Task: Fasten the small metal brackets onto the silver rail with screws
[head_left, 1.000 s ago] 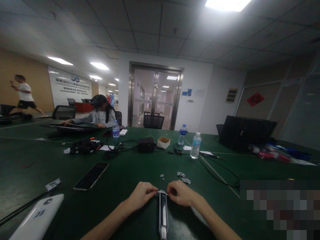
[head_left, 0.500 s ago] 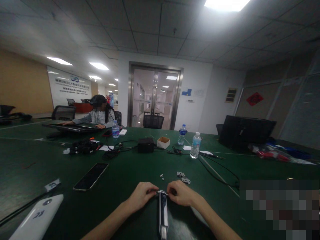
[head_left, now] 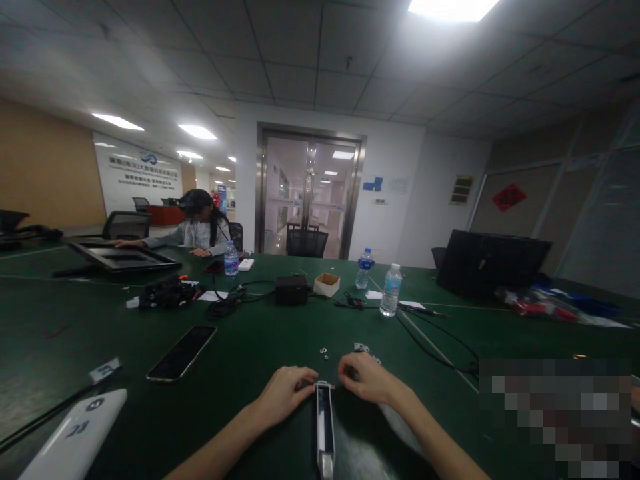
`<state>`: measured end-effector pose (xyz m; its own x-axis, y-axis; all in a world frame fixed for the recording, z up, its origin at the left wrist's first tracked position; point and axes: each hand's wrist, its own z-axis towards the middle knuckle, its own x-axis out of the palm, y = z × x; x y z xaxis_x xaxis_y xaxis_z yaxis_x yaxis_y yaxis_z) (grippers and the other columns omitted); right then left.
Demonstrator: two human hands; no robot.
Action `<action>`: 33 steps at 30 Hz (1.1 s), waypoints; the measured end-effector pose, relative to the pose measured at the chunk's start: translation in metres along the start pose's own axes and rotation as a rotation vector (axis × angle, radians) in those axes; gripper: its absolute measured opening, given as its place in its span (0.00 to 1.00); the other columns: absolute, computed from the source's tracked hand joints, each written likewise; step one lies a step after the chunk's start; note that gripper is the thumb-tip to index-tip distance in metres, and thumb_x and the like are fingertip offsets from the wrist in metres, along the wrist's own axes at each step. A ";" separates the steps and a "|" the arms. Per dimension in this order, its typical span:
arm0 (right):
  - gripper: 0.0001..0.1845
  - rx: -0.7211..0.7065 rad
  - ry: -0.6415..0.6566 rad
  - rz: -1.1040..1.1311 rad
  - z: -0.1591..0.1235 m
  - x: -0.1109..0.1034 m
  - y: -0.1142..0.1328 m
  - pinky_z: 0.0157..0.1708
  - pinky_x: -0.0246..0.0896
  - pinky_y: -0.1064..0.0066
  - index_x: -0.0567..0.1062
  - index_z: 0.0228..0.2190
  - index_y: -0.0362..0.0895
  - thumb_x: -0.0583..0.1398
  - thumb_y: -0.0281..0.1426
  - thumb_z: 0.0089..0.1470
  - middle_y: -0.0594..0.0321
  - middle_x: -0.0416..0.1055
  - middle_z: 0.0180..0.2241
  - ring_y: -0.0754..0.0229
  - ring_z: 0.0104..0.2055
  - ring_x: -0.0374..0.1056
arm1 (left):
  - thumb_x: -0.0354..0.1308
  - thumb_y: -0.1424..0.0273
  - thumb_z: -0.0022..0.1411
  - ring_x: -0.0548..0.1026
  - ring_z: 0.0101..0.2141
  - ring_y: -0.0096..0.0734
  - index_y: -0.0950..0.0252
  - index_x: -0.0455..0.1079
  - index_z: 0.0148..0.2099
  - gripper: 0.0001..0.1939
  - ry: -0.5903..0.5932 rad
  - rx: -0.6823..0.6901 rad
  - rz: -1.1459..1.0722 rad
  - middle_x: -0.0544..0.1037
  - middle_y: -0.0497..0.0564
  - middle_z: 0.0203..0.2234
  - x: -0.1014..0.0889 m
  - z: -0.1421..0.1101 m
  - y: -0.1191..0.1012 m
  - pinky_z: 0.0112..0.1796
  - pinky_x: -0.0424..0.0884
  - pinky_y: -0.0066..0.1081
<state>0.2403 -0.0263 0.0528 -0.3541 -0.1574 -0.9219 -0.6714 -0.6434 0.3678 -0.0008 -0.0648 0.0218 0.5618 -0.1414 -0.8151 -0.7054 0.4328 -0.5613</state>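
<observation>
A long, narrow white-and-silver piece with a dark inner strip (head_left: 325,420) lies on the table, pointing away from me. My left hand (head_left: 289,395) has its thumb and forefinger at the left side of the far end, closed on it. Just right of that end, apart from it, is my right hand (head_left: 367,379), its fingers curled towards the thumb. Whether anything small sits in that pinch is hidden. Beyond the right hand, partly covered by it, are small metal brackets (head_left: 361,347). Several tiny nut-like rings (head_left: 323,351) lie beyond the far end.
On the left lie a phone (head_left: 183,353) and a white device (head_left: 80,433). Further back stand water bottles (head_left: 391,291), a small open box (head_left: 327,285), a black adapter (head_left: 291,291) and cables. A person (head_left: 200,223) sits across the table, by a tilted screen (head_left: 125,257).
My right hand has drawn away from the narrow piece, slightly right and forward, now covering part of the brackets. My left hand stays by its end. Across the table, the person's screen has shifted and tilted.
</observation>
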 end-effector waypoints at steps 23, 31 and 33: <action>0.15 0.279 -0.010 -0.350 -0.006 -0.007 -0.049 0.44 0.57 0.64 0.78 0.41 0.46 0.54 0.25 0.56 0.53 0.72 0.43 0.50 0.48 0.65 | 0.55 0.71 0.66 0.75 0.44 0.35 0.60 0.69 0.50 0.11 0.003 0.136 0.240 0.77 0.49 0.44 -0.009 -0.006 -0.011 0.45 0.68 0.32; 0.12 0.283 -0.030 -0.309 -0.005 -0.003 -0.056 0.42 0.57 0.66 0.78 0.37 0.46 0.56 0.25 0.54 0.55 0.72 0.40 0.52 0.46 0.66 | 0.54 0.70 0.66 0.75 0.44 0.35 0.60 0.70 0.51 0.11 0.006 0.126 0.247 0.77 0.49 0.43 -0.010 -0.007 -0.013 0.45 0.68 0.33; 0.11 0.274 -0.033 -0.305 -0.004 -0.001 -0.056 0.41 0.57 0.67 0.77 0.35 0.44 0.56 0.25 0.54 0.55 0.72 0.39 0.53 0.44 0.66 | 0.53 0.70 0.66 0.75 0.43 0.35 0.60 0.70 0.50 0.11 -0.001 0.135 0.245 0.77 0.49 0.43 -0.010 -0.007 -0.013 0.45 0.68 0.32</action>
<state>0.2808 0.0069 0.0332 -0.1301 0.0366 -0.9908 -0.8957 -0.4328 0.1016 0.0000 -0.0750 0.0360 0.3817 -0.0172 -0.9241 -0.7565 0.5687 -0.3230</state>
